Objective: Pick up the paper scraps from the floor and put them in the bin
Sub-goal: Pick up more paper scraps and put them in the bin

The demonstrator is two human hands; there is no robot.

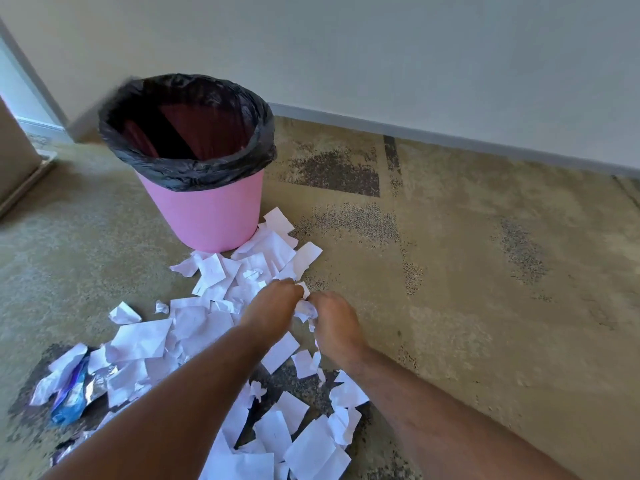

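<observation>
Several white paper scraps [204,327] lie strewn over the carpet, from the foot of the bin down to the bottom edge. The pink bin [207,213] with a black liner stands upright at the upper left, its mouth open. My left hand [273,303] and my right hand [334,323] are side by side low over the pile, fingers curled down. Between them they grip a crumpled wad of scraps [306,310]. What the fingertips hold underneath is hidden.
A blue and silver foil wrapper [74,393] lies among the scraps at the lower left. A wall with a grey skirting board [450,136] runs behind. A brown piece of furniture [17,161] stands at the far left. Patterned carpet [485,271] stretches to the right.
</observation>
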